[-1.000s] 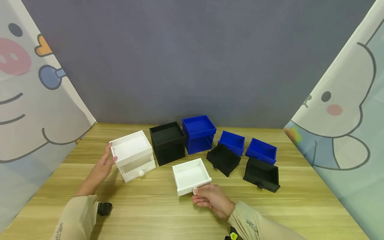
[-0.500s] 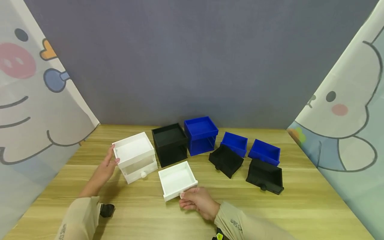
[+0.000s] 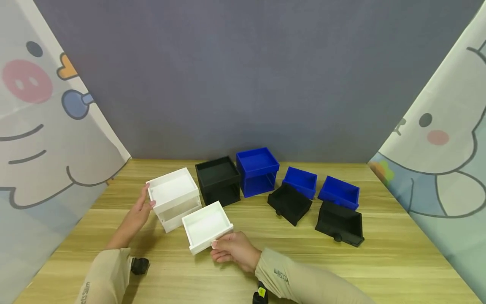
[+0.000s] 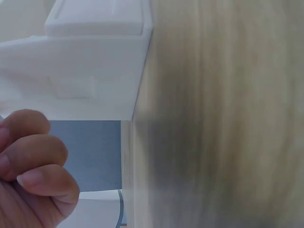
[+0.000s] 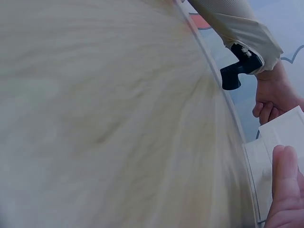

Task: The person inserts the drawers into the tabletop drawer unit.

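Observation:
A white drawer cabinet point(image 3: 172, 188) stands at the left of the table, with a shallow tray-like top and an open upper slot. My left hand point(image 3: 137, 217) holds its left side near the top, thumb at the front corner; the left wrist view shows three fingers point(image 4: 40, 154) curled beside the white wall. My right hand point(image 3: 236, 250) pinches the front knob of a white drawer point(image 3: 206, 227) between thumb and fingers. This drawer is tilted and overlaps the cabinet's lower front right corner in the head view, hiding the lower knob there.
Right of the white cabinet stand a black cabinet point(image 3: 218, 179) and a blue cabinet point(image 3: 258, 162) with open fronts. Further right lie two blue drawers point(image 3: 300, 181) and two black drawers point(image 3: 339, 223). A grey backdrop point(image 3: 247, 84) rises behind the table point(image 3: 303, 266).
My right hand has carried the white drawer leftward, from mid-table to the front of the white cabinet. My left hand keeps its hold on the cabinet. The head view has shifted slightly.

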Demonstrator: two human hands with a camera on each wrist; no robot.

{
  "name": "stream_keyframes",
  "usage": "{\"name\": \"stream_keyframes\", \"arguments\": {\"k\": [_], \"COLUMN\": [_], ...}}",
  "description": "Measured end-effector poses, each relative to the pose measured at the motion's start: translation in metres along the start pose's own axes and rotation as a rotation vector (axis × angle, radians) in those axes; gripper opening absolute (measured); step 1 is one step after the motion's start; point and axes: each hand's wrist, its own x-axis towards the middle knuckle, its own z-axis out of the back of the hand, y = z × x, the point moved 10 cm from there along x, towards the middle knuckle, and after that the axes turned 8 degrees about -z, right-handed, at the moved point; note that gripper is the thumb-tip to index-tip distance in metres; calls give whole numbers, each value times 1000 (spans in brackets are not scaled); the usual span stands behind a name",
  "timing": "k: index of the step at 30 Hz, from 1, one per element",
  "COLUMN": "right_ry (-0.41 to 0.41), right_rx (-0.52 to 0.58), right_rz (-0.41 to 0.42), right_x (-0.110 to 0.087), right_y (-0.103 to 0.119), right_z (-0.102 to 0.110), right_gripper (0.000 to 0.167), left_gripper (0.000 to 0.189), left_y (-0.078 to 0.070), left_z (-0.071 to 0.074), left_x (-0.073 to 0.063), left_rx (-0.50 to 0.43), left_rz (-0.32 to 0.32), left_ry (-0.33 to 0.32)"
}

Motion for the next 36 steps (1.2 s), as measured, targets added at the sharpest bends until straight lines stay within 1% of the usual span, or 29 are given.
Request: {"name": "stream_keyframes", "arguments": {"k": [3, 6, 10, 17, 21, 26, 29, 36], "right_ry": [4, 10, 16, 45, 61, 58, 54, 33], "right_rx": [-6, -10, -16, -31, -14, 9, 13, 4], "right_rz": [6, 5, 0, -8, -21, -33, -41, -51], "right_x": [4, 8, 11, 12, 11, 12, 14, 20], "right_y": [4, 8, 14, 25, 27, 26, 25, 26], "right_z": [-7, -15, -25, -38, -43, -45, -46, -47], "right_gripper": [21, 19, 15, 12, 13, 12, 11, 15], "left_gripper": [70, 72, 72, 73, 73, 73, 73, 73], "left_y": [-2, -1, 0, -5, -4, -2, -2, -4], "left_z": [0, 0, -1, -1, -1, -2, -2, -1], "left_x": [-1, -3, -4, -1, -2, -2, -3, -2], "left_rx": [8, 25, 15, 1, 9, -2, -11, -21], "left_rz": [0, 27, 41, -4, 3, 13, 6, -13], "left_ry": [37, 84, 110, 90, 83, 86, 87, 93]}}
